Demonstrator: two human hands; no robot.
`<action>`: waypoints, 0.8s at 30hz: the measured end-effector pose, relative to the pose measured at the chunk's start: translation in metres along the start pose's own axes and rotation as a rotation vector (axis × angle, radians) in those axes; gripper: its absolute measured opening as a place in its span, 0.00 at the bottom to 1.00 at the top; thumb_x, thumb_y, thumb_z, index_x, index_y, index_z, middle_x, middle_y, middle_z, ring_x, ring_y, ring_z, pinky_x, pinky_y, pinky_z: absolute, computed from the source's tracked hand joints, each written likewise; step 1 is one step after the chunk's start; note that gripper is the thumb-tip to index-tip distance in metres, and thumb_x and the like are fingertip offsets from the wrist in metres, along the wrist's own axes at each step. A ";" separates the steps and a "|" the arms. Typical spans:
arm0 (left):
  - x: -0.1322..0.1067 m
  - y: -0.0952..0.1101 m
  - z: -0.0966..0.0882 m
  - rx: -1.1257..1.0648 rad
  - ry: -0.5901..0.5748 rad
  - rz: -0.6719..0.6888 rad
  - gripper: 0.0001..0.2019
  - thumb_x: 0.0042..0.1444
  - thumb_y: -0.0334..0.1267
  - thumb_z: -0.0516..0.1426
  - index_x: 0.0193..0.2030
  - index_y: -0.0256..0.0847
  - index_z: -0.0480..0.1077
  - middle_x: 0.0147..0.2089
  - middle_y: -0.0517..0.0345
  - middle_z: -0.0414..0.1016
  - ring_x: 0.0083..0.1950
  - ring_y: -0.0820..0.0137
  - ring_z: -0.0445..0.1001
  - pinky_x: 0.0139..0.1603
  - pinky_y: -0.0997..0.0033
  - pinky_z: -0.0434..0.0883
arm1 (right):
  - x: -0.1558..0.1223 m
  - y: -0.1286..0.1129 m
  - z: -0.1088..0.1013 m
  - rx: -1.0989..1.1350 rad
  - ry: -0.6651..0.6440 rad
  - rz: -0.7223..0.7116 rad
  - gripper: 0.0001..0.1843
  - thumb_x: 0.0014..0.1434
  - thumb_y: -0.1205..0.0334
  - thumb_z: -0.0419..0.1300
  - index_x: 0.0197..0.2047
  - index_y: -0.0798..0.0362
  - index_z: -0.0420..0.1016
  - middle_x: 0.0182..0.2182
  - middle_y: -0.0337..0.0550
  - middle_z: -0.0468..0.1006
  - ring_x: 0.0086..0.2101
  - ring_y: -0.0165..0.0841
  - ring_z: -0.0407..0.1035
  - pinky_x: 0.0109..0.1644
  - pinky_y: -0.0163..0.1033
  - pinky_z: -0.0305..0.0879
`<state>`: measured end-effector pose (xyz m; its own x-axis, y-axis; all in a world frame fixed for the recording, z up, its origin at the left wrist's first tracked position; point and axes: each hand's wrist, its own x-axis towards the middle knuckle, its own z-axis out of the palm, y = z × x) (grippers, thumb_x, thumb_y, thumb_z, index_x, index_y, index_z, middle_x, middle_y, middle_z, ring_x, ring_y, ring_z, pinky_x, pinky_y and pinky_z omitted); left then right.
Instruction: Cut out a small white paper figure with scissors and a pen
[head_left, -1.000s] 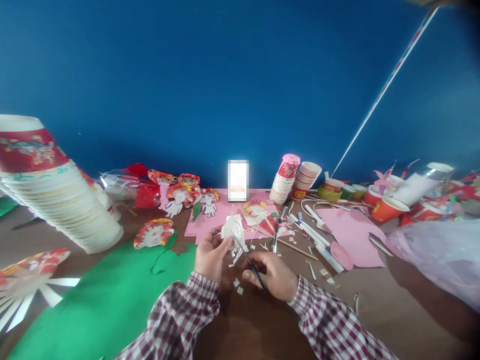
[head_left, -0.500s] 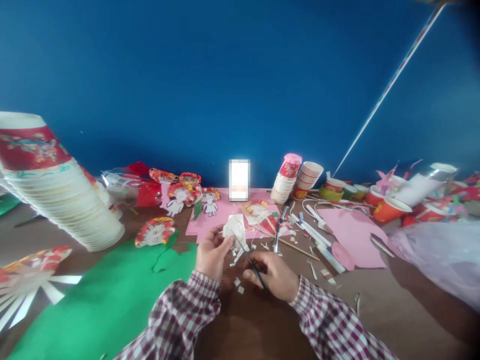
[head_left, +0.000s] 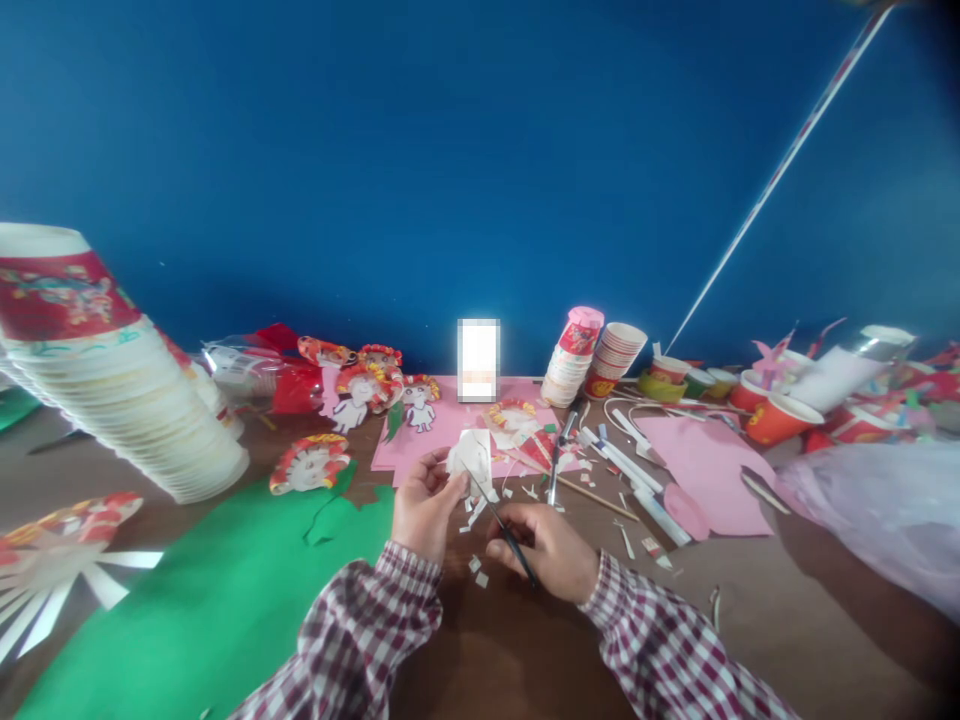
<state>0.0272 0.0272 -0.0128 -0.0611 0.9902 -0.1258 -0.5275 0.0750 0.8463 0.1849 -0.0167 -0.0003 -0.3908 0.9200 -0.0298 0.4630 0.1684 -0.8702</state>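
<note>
Pinched between the thumb and fingers of my left hand is a small piece of white paper, held upright over the table. My right hand is closed around the dark handle of a slim craft knife. Its thin tip crosses the front of the paper, close to my left thumb; whether it goes through the paper I cannot make out. White paper scraps lie below and around both hands.
Green paper spreads on the left, near a tall leaning stack of paper cups. Pink sheets, paper cutouts and more cup stacks lie ahead. A translucent plastic bag is at right.
The white paper has shifted very slightly in my left hand. Both hands and the craft knife stay almost where they were.
</note>
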 end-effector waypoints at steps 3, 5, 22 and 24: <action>-0.001 0.001 0.001 0.004 0.006 0.000 0.24 0.37 0.35 0.66 0.43 0.37 0.65 0.32 0.59 0.75 0.31 0.75 0.73 0.33 0.76 0.69 | 0.000 0.000 0.000 0.024 -0.012 0.006 0.14 0.55 0.52 0.58 0.33 0.57 0.72 0.21 0.36 0.67 0.22 0.25 0.60 0.25 0.29 0.55; -0.001 0.001 0.001 0.006 0.012 0.003 0.24 0.37 0.35 0.66 0.42 0.37 0.65 0.32 0.59 0.75 0.30 0.75 0.73 0.32 0.76 0.69 | 0.000 0.000 0.000 0.037 -0.016 0.009 0.14 0.55 0.52 0.58 0.33 0.57 0.72 0.21 0.35 0.67 0.22 0.25 0.60 0.25 0.29 0.55; -0.006 0.008 0.005 -0.086 -0.007 -0.092 0.21 0.40 0.32 0.64 0.43 0.36 0.66 0.33 0.57 0.75 0.28 0.74 0.73 0.28 0.75 0.72 | 0.001 0.005 0.001 0.087 -0.014 0.020 0.15 0.53 0.52 0.60 0.32 0.57 0.72 0.20 0.35 0.66 0.22 0.25 0.59 0.24 0.28 0.54; -0.006 0.010 0.005 -0.059 -0.001 -0.100 0.20 0.41 0.33 0.64 0.42 0.36 0.65 0.32 0.58 0.74 0.28 0.74 0.73 0.27 0.75 0.72 | 0.001 0.005 0.000 0.078 -0.012 0.018 0.15 0.53 0.52 0.61 0.32 0.57 0.72 0.20 0.34 0.66 0.22 0.25 0.58 0.24 0.28 0.54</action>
<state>0.0269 0.0226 -0.0011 -0.0047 0.9781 -0.2079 -0.5800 0.1667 0.7974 0.1865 -0.0149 -0.0049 -0.3926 0.9183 -0.0513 0.4066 0.1232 -0.9053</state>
